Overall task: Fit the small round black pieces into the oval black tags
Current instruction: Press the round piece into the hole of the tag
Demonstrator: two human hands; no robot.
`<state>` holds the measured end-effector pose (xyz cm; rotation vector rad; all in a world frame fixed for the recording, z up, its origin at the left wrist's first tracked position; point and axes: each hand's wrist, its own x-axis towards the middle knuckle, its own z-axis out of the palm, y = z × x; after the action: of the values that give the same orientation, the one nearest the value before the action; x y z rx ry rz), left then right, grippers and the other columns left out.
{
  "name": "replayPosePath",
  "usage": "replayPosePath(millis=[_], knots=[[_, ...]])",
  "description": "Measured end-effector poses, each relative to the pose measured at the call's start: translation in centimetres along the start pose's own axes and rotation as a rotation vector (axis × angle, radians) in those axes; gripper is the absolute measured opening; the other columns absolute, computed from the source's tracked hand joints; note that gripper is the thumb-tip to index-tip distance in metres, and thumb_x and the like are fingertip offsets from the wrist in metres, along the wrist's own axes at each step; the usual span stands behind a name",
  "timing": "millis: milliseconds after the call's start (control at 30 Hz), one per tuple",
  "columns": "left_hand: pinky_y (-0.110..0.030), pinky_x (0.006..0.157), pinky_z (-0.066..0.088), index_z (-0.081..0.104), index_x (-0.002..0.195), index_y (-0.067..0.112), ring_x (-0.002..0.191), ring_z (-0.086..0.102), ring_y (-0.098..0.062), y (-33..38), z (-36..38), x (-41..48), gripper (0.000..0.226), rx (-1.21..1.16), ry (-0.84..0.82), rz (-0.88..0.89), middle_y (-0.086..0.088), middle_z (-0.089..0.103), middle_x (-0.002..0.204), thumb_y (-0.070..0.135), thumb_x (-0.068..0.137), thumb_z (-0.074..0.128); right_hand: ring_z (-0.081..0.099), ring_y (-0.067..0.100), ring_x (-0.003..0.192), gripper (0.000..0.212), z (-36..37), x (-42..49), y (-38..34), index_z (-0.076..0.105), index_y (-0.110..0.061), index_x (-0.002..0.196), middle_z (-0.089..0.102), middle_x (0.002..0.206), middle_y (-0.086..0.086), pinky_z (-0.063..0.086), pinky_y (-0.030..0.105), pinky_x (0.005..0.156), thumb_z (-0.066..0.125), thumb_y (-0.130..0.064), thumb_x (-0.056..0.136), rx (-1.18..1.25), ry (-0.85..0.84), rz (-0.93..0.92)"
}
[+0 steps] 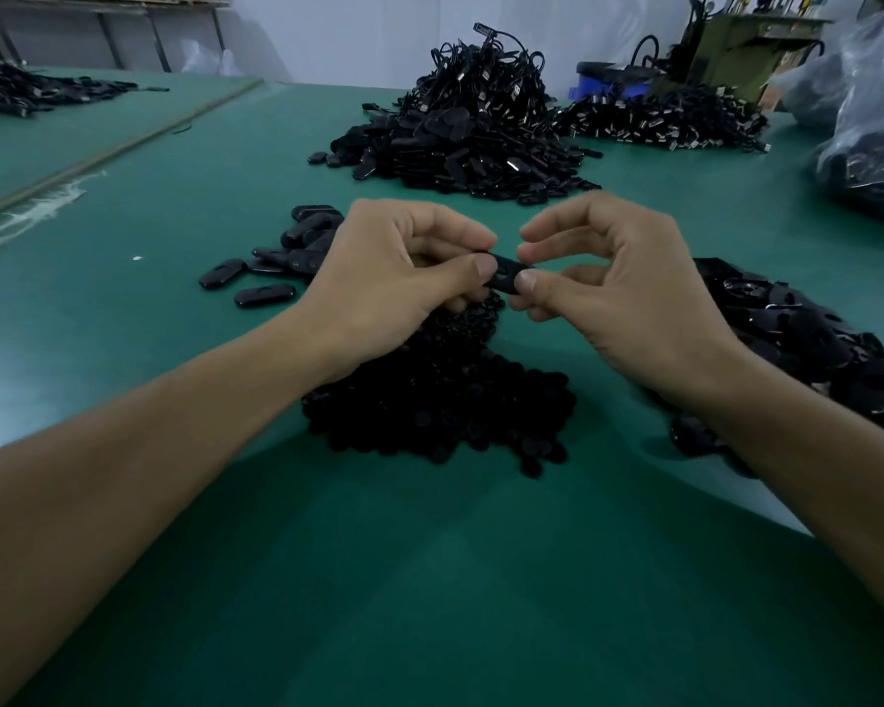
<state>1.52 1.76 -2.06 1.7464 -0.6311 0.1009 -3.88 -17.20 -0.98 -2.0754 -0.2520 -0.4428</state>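
Head, left hand [394, 278], right hand [629, 288], pinching oval tag [504, 274]

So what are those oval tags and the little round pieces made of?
The oval tags: probably hard moulded plastic, glossy; light glints along their rims. The round pieces: duller, matte black, no glints; perhaps rubber or soft plastic, hard to tell.

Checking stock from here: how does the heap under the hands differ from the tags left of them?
The round pieces are small matte discs; the oval tags are larger, glossy and elongated. The round pieces form one dense heap; the oval tags lie loosely scattered. Both are black.
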Motion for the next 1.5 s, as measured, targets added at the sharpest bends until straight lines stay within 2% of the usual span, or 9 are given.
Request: replayPosePath(millis=[167,367,633,800,900,1033,1200,1333,1500], knots=[[-0.020,0.068,0.057,0.073,0.093,0.016,0.071,0.075,-0.015,-0.4,-0.2,0.1,0.014,-0.039,0.055,-0.009,-0.002,0.077,0.075,0.003,0.089,0.073,0.064,-0.003,0.066,0.009,-0.9,0.4,1.1,0.072,-0.028,0.080,0.071,0.068,-0.011,0.044,0.007,0.062,0.078,-0.024,0.085,-0.365,-0.166,0.012],[-0.022,0.070,0.059,0.074,0.091,0.019,0.076,0.076,-0.020,-0.7,-0.4,0.3,0.017,-0.024,0.098,-0.033,-0.003,0.078,0.078,0.002,0.089,0.073,0.064,-0.003,0.065,0.009,-0.8,0.3,0.9,0.079,-0.030,0.082,0.072,0.070,-0.016,0.044,0.009,0.063,0.076,-0.038,0.082,-0.352,-0.418,0.003],[-0.020,0.066,0.057,0.073,0.089,0.018,0.073,0.076,-0.017,-1.0,-0.4,0.2,0.017,-0.011,0.117,-0.052,-0.003,0.077,0.076,0.001,0.088,0.073,0.052,0.000,0.053,0.020,-0.3,0.3,1.1,0.073,-0.025,0.073,0.063,0.059,-0.016,0.038,0.012,0.054,0.073,-0.040,0.086,-0.350,-0.408,0.039],[-0.019,0.067,0.057,0.073,0.090,0.018,0.073,0.076,-0.016,-1.0,-0.6,0.2,0.016,-0.013,0.119,-0.055,-0.002,0.077,0.076,0.002,0.088,0.074,0.064,0.007,0.066,0.033,-0.9,0.4,0.8,0.075,-0.023,0.080,0.072,0.074,-0.005,0.051,0.031,0.070,0.063,-0.054,0.085,-0.319,-0.438,0.083],[-0.019,0.066,0.057,0.073,0.090,0.019,0.072,0.076,-0.015,-1.0,-0.6,0.2,0.016,-0.005,0.119,-0.056,-0.001,0.077,0.075,0.003,0.088,0.074,0.064,0.004,0.066,0.025,-1.2,0.4,0.7,0.076,-0.024,0.080,0.073,0.075,-0.008,0.053,0.026,0.070,0.073,-0.049,0.077,-0.299,-0.497,0.104],[-0.019,0.066,0.057,0.073,0.090,0.019,0.072,0.076,-0.015,-1.1,-0.5,0.2,0.016,0.001,0.116,-0.052,-0.001,0.077,0.075,0.002,0.088,0.074,0.053,-0.004,0.055,0.016,-0.9,0.4,0.9,0.076,-0.022,0.079,0.068,0.065,-0.011,0.041,0.012,0.056,0.076,-0.036,0.084,-0.281,-0.490,0.096],[-0.020,0.067,0.057,0.073,0.090,0.019,0.073,0.076,-0.016,-1.2,-0.5,0.2,0.017,0.011,0.111,-0.044,-0.001,0.077,0.075,0.003,0.088,0.074,0.053,0.001,0.059,0.012,-0.7,0.3,1.0,0.072,-0.020,0.080,0.065,0.066,-0.009,0.043,0.016,0.059,0.075,-0.028,0.087,-0.185,-0.465,0.113],[-0.020,0.066,0.057,0.073,0.090,0.020,0.072,0.076,-0.016,-1.2,-0.5,0.2,0.016,0.006,0.112,-0.040,0.000,0.077,0.075,0.003,0.088,0.074,0.058,0.008,0.068,0.012,-0.8,0.2,0.7,0.071,-0.020,0.083,0.072,0.078,0.007,0.046,0.025,0.068,0.072,-0.029,0.089,-0.086,-0.406,0.106],[-0.020,0.067,0.058,0.073,0.089,0.021,0.073,0.076,-0.018,-1.1,-0.5,0.2,0.018,-0.005,0.117,-0.043,-0.001,0.077,0.076,0.003,0.087,0.075,0.064,0.003,0.060,0.011,-0.8,0.2,0.4,0.065,-0.012,0.088,0.074,0.072,0.000,0.043,0.009,0.053,0.067,-0.020,0.094,-0.032,-0.368,0.127]])
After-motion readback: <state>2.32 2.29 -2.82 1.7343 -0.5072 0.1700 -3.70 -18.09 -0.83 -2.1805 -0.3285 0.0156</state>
